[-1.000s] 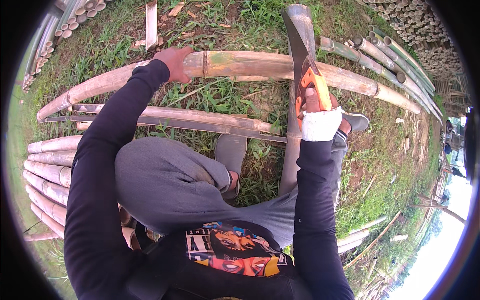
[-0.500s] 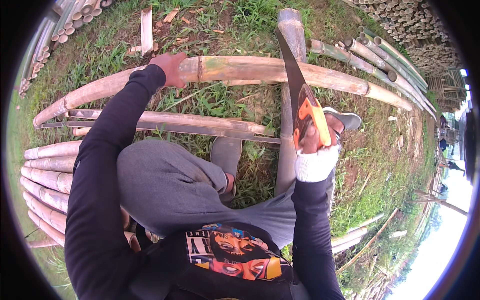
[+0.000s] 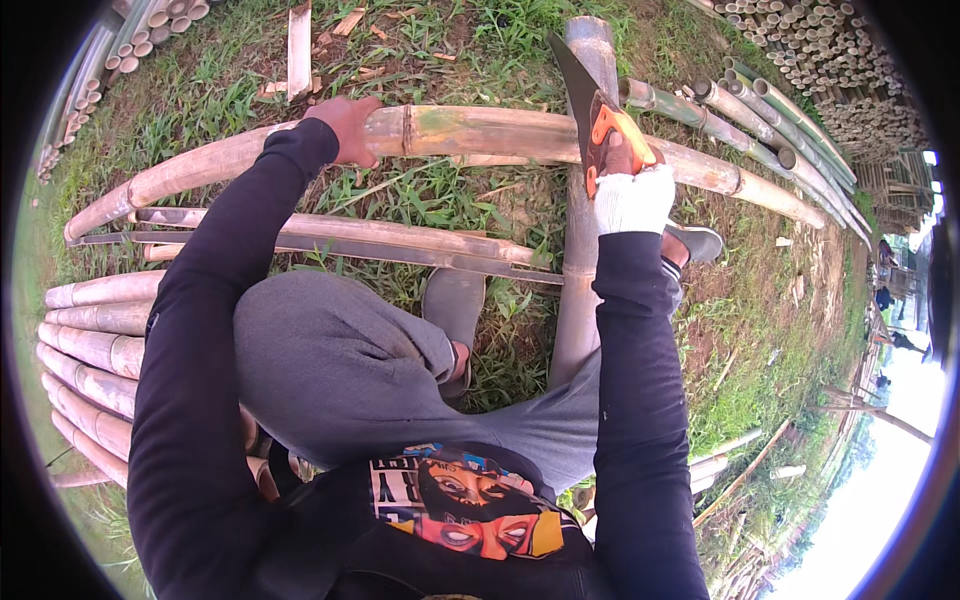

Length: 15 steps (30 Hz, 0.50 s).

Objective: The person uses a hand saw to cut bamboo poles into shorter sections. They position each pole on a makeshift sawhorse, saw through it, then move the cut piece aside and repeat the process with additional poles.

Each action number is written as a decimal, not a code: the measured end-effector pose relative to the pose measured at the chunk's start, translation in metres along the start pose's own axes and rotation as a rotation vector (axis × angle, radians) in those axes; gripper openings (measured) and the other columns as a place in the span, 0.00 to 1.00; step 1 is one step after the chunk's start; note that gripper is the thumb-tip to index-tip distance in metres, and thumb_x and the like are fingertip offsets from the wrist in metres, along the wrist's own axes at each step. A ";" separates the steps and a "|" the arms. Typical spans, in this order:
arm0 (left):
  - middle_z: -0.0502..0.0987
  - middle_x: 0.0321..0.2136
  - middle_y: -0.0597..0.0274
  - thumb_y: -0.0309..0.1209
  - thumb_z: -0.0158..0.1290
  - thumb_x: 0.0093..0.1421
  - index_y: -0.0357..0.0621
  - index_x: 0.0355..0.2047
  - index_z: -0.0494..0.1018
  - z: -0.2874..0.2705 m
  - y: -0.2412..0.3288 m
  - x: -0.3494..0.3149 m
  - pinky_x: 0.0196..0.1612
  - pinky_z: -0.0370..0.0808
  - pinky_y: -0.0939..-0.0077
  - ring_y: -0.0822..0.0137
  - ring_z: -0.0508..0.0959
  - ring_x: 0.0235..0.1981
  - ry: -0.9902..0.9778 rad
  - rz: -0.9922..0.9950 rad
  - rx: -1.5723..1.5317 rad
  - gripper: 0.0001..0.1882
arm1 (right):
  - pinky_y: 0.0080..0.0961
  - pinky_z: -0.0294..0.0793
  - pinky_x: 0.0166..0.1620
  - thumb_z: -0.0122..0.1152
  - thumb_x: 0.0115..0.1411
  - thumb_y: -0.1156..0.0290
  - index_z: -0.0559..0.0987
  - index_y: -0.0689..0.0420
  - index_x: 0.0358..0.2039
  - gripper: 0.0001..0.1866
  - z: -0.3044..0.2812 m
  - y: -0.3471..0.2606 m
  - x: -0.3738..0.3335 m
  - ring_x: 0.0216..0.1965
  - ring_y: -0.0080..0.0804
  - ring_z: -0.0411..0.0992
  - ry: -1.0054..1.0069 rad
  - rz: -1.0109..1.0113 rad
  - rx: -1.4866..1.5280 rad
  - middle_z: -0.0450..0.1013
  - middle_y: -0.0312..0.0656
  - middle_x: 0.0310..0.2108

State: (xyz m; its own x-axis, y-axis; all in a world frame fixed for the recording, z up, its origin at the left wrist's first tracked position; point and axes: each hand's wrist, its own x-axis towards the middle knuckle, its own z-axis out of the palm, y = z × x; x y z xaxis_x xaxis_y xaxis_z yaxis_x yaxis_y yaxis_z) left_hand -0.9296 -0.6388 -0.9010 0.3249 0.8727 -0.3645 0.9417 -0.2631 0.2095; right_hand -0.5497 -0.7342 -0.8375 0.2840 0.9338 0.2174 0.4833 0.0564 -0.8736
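A long bamboo pole [image 3: 485, 132] lies crosswise in front of me, resting over an upright-running bamboo support [image 3: 583, 235]. My left hand [image 3: 348, 130] is closed round the pole, left of its greenish patch. In my right hand [image 3: 632, 190], in a white glove that leaves the fingertips bare, is a handsaw [image 3: 577, 88] with an orange and dark handle. Its dark blade crosses the pole next to the support, tip pointing away from me. Where the teeth meet the bamboo cannot be made out.
Split bamboo lengths [image 3: 400, 241] lie nearer me, above my sandalled foot [image 3: 453, 310]. Several poles [image 3: 95, 350] are stacked at the left, more [image 3: 760, 115] at the far right beside a large pile [image 3: 840, 60]. Bamboo scraps [image 3: 299, 50] litter the grass.
My right hand has pushed the saw forward, away from me, so the handle is now at the pole. The left hand has stayed on the pole with little shift.
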 end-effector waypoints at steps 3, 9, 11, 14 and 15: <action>0.82 0.40 0.45 0.46 0.71 0.39 0.48 0.56 0.70 0.001 -0.002 0.003 0.46 0.81 0.51 0.42 0.83 0.42 0.053 0.027 0.001 0.43 | 0.22 0.73 0.32 0.64 0.68 0.61 0.74 0.66 0.50 0.21 -0.054 -0.021 -0.105 0.27 0.24 0.72 0.045 0.161 0.073 0.76 0.42 0.31; 0.83 0.38 0.45 0.45 0.72 0.40 0.48 0.56 0.70 0.004 -0.002 0.007 0.44 0.82 0.52 0.43 0.84 0.41 0.023 0.014 0.020 0.43 | 0.20 0.76 0.28 0.59 0.67 0.50 0.70 0.65 0.49 0.28 -0.110 -0.050 -0.236 0.18 0.22 0.73 0.141 0.206 -0.004 0.73 0.36 0.16; 0.83 0.39 0.44 0.46 0.72 0.39 0.48 0.58 0.70 0.003 0.000 0.007 0.45 0.81 0.52 0.43 0.84 0.42 -0.001 -0.013 0.028 0.44 | 0.19 0.76 0.31 0.63 0.68 0.54 0.72 0.63 0.50 0.25 -0.080 -0.038 -0.178 0.21 0.21 0.73 0.138 0.265 0.059 0.77 0.41 0.27; 0.83 0.40 0.44 0.47 0.72 0.39 0.48 0.60 0.69 0.000 0.002 0.005 0.47 0.81 0.52 0.43 0.84 0.42 -0.010 -0.028 0.029 0.46 | 0.20 0.70 0.26 0.64 0.69 0.62 0.75 0.64 0.47 0.17 -0.022 -0.013 -0.059 0.23 0.21 0.71 0.060 0.010 0.001 0.75 0.40 0.29; 0.83 0.41 0.44 0.47 0.72 0.39 0.48 0.60 0.69 -0.001 0.002 0.003 0.47 0.81 0.52 0.43 0.84 0.43 -0.011 -0.032 0.024 0.47 | 0.20 0.68 0.24 0.65 0.69 0.61 0.76 0.64 0.46 0.17 -0.003 -0.004 -0.022 0.21 0.21 0.69 0.090 0.000 0.017 0.74 0.39 0.26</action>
State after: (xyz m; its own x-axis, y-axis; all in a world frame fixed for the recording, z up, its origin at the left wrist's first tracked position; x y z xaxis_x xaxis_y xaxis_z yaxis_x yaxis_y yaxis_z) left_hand -0.9262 -0.6359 -0.9005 0.2949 0.8764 -0.3807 0.9536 -0.2447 0.1755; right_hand -0.5550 -0.7560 -0.8373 0.3575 0.8985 0.2548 0.4692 0.0631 -0.8808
